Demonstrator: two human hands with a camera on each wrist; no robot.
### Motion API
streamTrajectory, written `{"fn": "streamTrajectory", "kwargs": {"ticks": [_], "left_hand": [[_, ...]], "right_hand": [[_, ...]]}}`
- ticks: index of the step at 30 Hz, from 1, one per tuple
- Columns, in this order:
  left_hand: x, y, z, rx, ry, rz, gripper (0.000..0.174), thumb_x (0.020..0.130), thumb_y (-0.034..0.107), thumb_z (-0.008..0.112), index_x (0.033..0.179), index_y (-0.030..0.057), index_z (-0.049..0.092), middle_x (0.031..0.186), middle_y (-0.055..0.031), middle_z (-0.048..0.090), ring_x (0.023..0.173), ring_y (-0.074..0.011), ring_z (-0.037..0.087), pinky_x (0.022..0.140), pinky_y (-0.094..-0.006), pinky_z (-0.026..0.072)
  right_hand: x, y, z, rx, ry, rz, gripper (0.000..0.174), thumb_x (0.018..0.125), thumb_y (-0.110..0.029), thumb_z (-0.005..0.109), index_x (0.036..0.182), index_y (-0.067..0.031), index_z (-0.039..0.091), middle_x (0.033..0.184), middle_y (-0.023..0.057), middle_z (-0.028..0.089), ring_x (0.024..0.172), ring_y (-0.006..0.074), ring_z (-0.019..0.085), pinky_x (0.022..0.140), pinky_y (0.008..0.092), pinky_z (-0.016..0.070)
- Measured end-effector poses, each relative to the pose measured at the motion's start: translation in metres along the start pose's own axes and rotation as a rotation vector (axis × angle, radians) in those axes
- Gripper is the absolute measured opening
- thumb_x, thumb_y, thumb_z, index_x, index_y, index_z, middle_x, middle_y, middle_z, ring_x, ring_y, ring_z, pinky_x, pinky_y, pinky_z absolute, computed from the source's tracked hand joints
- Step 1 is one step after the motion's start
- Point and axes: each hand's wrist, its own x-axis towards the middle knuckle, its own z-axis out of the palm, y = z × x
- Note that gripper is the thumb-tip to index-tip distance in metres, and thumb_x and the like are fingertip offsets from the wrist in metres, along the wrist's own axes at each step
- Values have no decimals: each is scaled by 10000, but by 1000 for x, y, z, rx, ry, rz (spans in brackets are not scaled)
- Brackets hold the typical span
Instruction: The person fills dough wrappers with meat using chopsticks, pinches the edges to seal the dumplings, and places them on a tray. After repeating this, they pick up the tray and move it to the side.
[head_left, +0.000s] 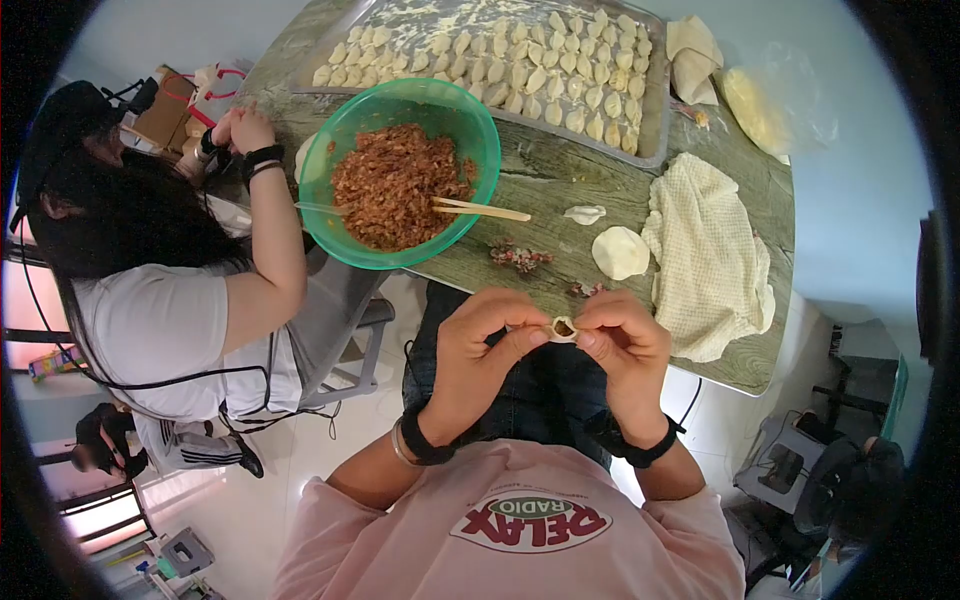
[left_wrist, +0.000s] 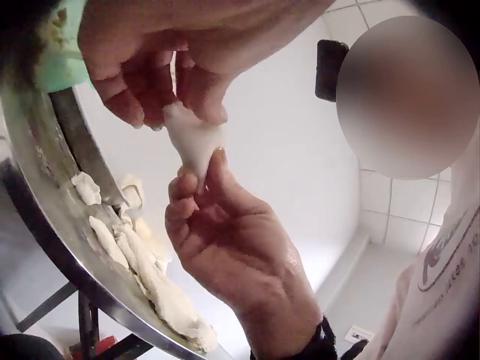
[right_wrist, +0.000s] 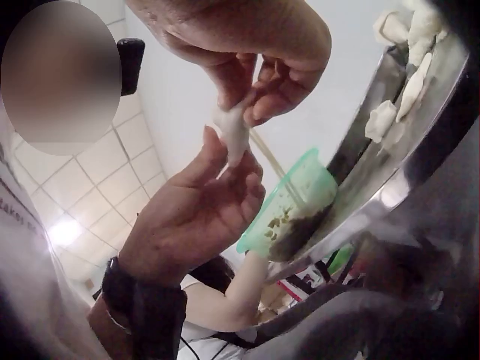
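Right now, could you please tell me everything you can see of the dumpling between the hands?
The dumpling is small, a pale, smooth, soft-looking dough wrapper gathered around brown filling. It is not yet sealed: its opening faces the head camera, showing the filling. The left hand and right hand pinch its opposite sides, holding it off the table.

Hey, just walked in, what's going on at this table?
Someone in a pale pink shirt pinches a small white dough wrapper between left hand and right hand; it is open, showing brown filling. On the grey-green table stands a round green bowl of reddish-brown mince with wooden chopsticks. Beyond it, rows of pale dumplings lie on a metal tray.
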Motion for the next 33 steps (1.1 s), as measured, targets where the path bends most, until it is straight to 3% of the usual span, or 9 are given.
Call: {"fn": "streamTrajectory", "kwargs": {"ticks": [3, 6, 8, 15, 17, 23, 33], "left_hand": [[1, 7, 2, -138, 40, -159, 137, 724, 43, 685, 852, 22, 639, 783, -42, 580, 759, -138, 548, 677, -245, 423], [3, 9, 0, -20, -19, -124, 139, 726, 40, 680, 859, 27, 643, 790, -44, 582, 749, -146, 551, 679, -250, 427], [3, 5, -1, 63, -37, -2, 163, 732, 48, 676, 888, 31, 634, 794, -46, 579, 740, -142, 550, 664, -241, 427], [2, 7, 5, 79, 19, -71, 81, 740, 52, 663, 802, 31, 614, 783, -53, 584, 729, -148, 544, 647, -253, 423], [2, 8, 6, 117, 41, -22, 86, 725, 10, 645, 792, 33, 596, 763, -62, 562, 696, -189, 548, 614, -271, 431], [2, 6, 7, 194, 22, 153, 140, 711, 16, 652, 840, 48, 611, 779, -59, 592, 710, -220, 560, 629, -290, 446], [-2, 11, 6, 150, 9, 27, 175, 705, -20, 664, 862, 25, 602, 795, -66, 606, 739, -164, 585, 661, -259, 454]], "right_hand": [[1, -2, 0, -49, 13, 0, 107, 733, -52, 676, 809, -8, 614, 828, 55, 554, 777, 157, 519, 693, 256, 405], [1, -1, -1, -151, 5, -46, 115, 716, -71, 688, 794, -21, 620, 800, 55, 562, 759, 174, 530, 706, 268, 399], [1, 0, -1, -205, -4, -100, 121, 704, -82, 694, 790, -31, 626, 789, 56, 565, 735, 183, 538, 687, 272, 406], [1, -7, 4, -266, -29, -125, 147, 714, -71, 688, 839, -24, 627, 813, 74, 569, 747, 181, 553, 662, 271, 435], [0, -13, 7, -249, -21, -13, 174, 714, -61, 687, 871, -17, 626, 821, 82, 570, 758, 177, 557, 674, 263, 440], [1, -5, 2, -294, -54, -61, 163, 716, -41, 683, 870, -19, 634, 836, 68, 577, 762, 166, 556, 680, 259, 441], [-5, -3, 3, -172, 11, -16, 135, 704, -6, 681, 832, -42, 656, 834, 52, 576, 767, 157, 552, 679, 257, 433]]}}
